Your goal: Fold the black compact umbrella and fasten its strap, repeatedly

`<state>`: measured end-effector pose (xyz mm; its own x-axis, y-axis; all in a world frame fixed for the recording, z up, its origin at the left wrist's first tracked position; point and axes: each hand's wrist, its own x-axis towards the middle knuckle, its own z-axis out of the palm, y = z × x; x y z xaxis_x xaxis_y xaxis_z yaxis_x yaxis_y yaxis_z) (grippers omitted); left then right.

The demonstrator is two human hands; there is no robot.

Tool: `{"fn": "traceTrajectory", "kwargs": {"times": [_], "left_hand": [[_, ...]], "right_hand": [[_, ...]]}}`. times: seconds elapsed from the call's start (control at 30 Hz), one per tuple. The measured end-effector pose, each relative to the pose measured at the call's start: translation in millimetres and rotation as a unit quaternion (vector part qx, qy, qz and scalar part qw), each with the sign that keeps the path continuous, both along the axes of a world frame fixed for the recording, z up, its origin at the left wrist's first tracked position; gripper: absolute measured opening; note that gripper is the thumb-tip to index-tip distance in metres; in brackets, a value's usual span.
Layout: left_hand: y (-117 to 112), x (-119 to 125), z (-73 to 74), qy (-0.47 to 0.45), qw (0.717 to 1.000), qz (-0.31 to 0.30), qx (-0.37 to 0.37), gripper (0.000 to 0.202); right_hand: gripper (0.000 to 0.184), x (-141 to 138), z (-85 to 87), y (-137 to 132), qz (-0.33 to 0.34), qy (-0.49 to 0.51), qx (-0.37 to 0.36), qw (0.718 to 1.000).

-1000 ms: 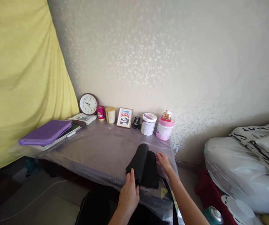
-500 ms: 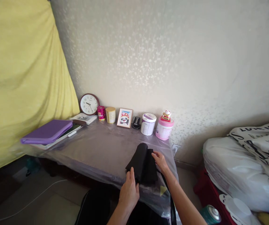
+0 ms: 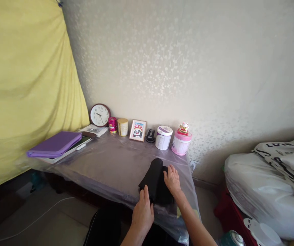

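Note:
A folded black cloth (image 3: 153,179) lies near the front right of the plastic-covered table (image 3: 106,167). Its left part is rolled into a thick fold, and a flatter layer lies to the right. My left hand (image 3: 143,208) holds the near left end of the fold, fingers on top and thumb at the near side. On the right layer rests my right hand (image 3: 172,179), its fingers stretched out and lying over the cloth. What is under the right palm is hidden.
Along the wall stand a clock (image 3: 100,115), a pink can (image 3: 112,125), a yellow-lidded jar (image 3: 122,127), a panda picture (image 3: 138,130), a white tub (image 3: 163,138) and a pink tub (image 3: 181,143) bearing a cat figurine (image 3: 183,128). A purple folder (image 3: 54,143) lies left; white bags (image 3: 259,191) sit right.
My right hand has gone from pinching the cloth's right edge to lying over its right layer. The black strap hanging by my right forearm is out of sight. My left hand keeps its hold.

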<state>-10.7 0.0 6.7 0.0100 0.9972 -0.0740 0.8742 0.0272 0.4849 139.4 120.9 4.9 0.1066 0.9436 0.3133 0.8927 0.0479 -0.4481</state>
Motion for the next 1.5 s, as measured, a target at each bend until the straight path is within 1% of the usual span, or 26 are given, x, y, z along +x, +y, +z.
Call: {"fn": "traceTrajectory", "kwargs": {"times": [0.03,0.17,0.27,0.33,0.4,0.47,0.57,0.7,0.8,0.87,0.93,1.0,1.03,1.1,1.17,1.23,1.27,1.3,1.37,1.4,1.43,1.5], "left_hand": [[0,1,-0.5,0.003,1.000,0.001,0.000,0.062],[0,4,-1.7,0.007,1.000,0.003,-0.005,0.062],[0,5,-2.2,0.006,1.000,0.007,-0.007,0.061],[0,6,-2.8,0.004,1.000,0.008,-0.006,0.062],[1,6,-3.6,0.004,1.000,0.010,-0.005,0.063],[1,6,-4.4,0.004,1.000,0.015,-0.006,0.063],[1,5,-4.6,0.000,1.000,0.019,-0.009,0.063],[0,5,-2.8,-0.008,1.000,0.012,-0.011,0.062],[-1,4,-0.7,-0.011,1.000,0.011,-0.008,0.062],[-1,3,0.4,-0.009,1.000,0.012,-0.009,0.062],[-1,3,1.1,-0.003,1.000,0.011,-0.009,0.062],[-1,3,1.3,0.002,1.000,0.009,-0.008,0.062],[-2,2,1.2,0.003,1.000,0.007,-0.005,0.062],[-2,2,0.8,0.004,1.000,0.003,0.001,0.062],[-2,2,0.4,0.002,1.000,0.000,0.006,0.061],[-1,2,0.4,0.000,1.000,0.002,0.005,0.061],[-1,2,0.7,-0.001,1.000,0.004,0.002,0.062],[-1,1,1.0,-0.002,1.000,0.005,0.000,0.062],[-1,1,1.7,0.000,1.000,0.005,-0.005,0.062],[-1,1,1.9,0.002,1.000,0.004,-0.006,0.062],[-2,0,1.8,0.004,1.000,0.003,-0.006,0.062],[-3,0,1.1,0.009,1.000,0.003,-0.003,0.061]], "right_hand": [[0.040,-7,-3.6,0,0.011,-0.003,0.007,1.000],[0.043,-34,-24.4,2,0.051,0.057,0.019,0.997],[0.050,-43,-37.6,8,0.037,0.104,0.037,0.993],[0.056,-40,-42.0,13,0.014,0.127,0.051,0.990],[0.056,-31,-43.7,19,0.006,0.122,0.062,0.991],[0.052,-19,-43.8,23,0.020,0.100,0.068,0.992],[0.046,-5,-43.7,24,0.061,0.060,0.056,0.995],[0.048,-4,-47.7,16,0.047,0.065,0.073,0.994],[0.051,-8,-49.8,9,0.084,0.064,0.068,0.992],[0.052,-5,-45.9,7,0.089,0.042,0.044,0.994],[0.048,5,-36.4,5,0.051,0.022,0.023,0.998],[0.043,20,-23.2,0,0.005,0.012,0.002,1.000],[0.040,28,-16.2,-4,-0.001,0.007,-0.014,1.000],[0.035,43,-3.2,-15,0.009,-0.002,-0.054,0.998],[0.034,55,7.3,-28,0.038,-0.012,-0.113,0.993],[0.036,62,14.2,-38,0.067,0.004,-0.188,0.980],[0.036,64,16.3,-42,0.077,0.031,-0.225,0.971],[0.035,66,17.5,-46,0.085,0.070,-0.263,0.958],[0.025,69,18.1,-49,0.093,0.169,-0.323,0.927],[0.020,72,17.9,-50,0.094,0.216,-0.341,0.910],[0.019,75,17.7,-51,0.095,0.252,-0.352,0.896],[0.023,87,17.5,-51,0.099,0.293,-0.360,0.880]]}}
